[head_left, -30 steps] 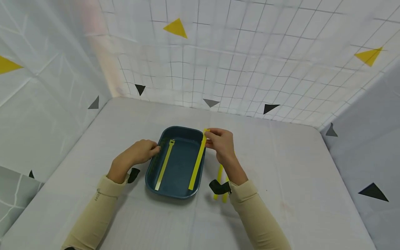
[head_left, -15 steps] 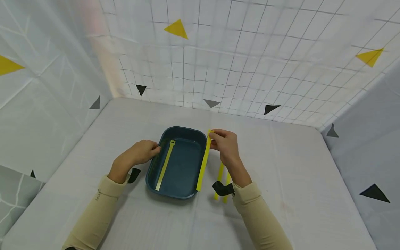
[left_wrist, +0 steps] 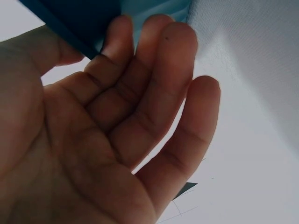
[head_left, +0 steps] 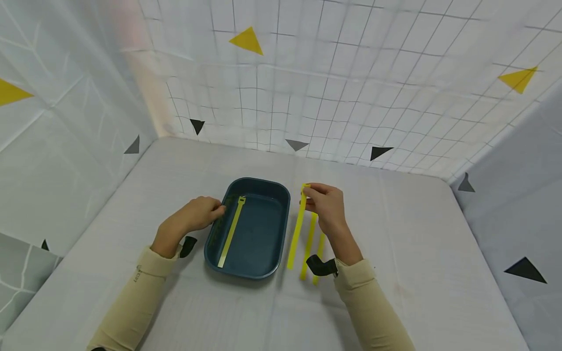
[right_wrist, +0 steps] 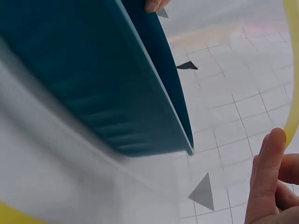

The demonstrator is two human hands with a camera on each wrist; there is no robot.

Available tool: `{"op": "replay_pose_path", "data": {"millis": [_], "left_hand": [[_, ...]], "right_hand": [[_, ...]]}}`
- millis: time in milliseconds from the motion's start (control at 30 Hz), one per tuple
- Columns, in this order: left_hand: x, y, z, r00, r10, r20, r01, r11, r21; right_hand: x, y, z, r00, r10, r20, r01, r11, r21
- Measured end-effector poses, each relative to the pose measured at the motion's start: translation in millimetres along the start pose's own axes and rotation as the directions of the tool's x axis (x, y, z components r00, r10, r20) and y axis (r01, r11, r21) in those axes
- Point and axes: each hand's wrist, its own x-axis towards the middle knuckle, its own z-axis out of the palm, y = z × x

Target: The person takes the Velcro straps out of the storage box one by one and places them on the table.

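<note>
In the head view, my left hand grips the left rim of a dark blue rectangular tray. The left wrist view has its thumb on one side of the tray wall and the fingers on the other. One yellow cable strap with a slotted head lies lengthwise inside the tray, to the left. Off the tray's right side, my right hand pinches the upper end of another yellow cable strap, which stretches toward the front. In the right wrist view, that strap curves past the fingertips.
Two more yellow straps lie side by side on the white-covered table, partly beneath my right hand and wrist. White sheeting with grid lines and coloured triangles encloses the table at the back and sides.
My right hand has carried its yellow cable strap rightward, from over the tray's inside, across the right rim, to beside the other straps. My left hand and the tray have stayed put.
</note>
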Motion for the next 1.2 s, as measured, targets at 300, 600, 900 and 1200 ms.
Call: {"op": "replay_pose_path", "data": {"millis": [300,600,900,1200], "left_hand": [[1.1,-0.1,2.6,1.0,-0.001,-0.012,0.001,1.0,-0.003],[-1.0,2.1,2.5,1.0,-0.01,-0.013,0.01,1.0,0.002],[-1.5,4.2,-0.1,1.0,-0.006,-0.017,0.006,1.0,0.004],[-0.7,2.7,1.5,1.0,-0.014,-0.014,0.014,1.0,0.0]], "right_hand": [[-2.2,2.0,-13.9,1.0,0.005,-0.003,-0.005,1.0,-0.014],[0.2,9.3,-24.9,0.998,0.046,-0.041,-0.047,0.999,-0.02],[-1.0,17.0,-34.5,0.997,0.056,-0.056,-0.058,0.998,-0.038],[-5.1,22.2,-44.0,0.995,0.07,-0.072,-0.073,0.996,-0.045]]}}
